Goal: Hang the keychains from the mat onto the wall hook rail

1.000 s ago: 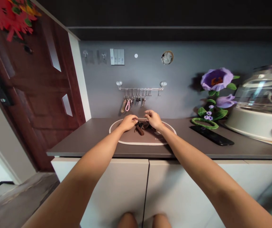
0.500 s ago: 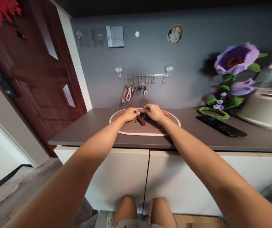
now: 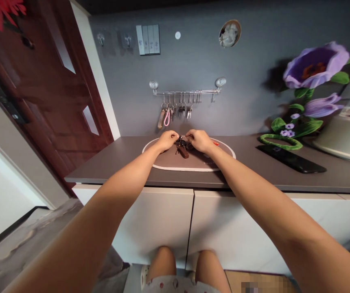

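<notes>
My left hand [image 3: 168, 140] and my right hand [image 3: 198, 140] are both pinched over an oval brown mat [image 3: 193, 163] with a pale rim on the grey counter. Between them hangs a bunch of keys with a brown leather fob [image 3: 182, 151], which both hands grip by its ring. The fob dangles just above the mat. A small red-orange item [image 3: 215, 143] lies on the mat behind my right hand.
A metal hook rail [image 3: 186, 92] on the wall holds several key bunches, one with a pink loop [image 3: 167, 117]. A black phone [image 3: 291, 159] lies right, beside purple fabric flowers [image 3: 312, 77] and a white appliance [image 3: 346, 130]. A dark red door [image 3: 37, 89] stands left.
The camera has dropped and moved closer to the counter. Both hands have lifted the key bunch a little off the mat and drawn closer together over it.
</notes>
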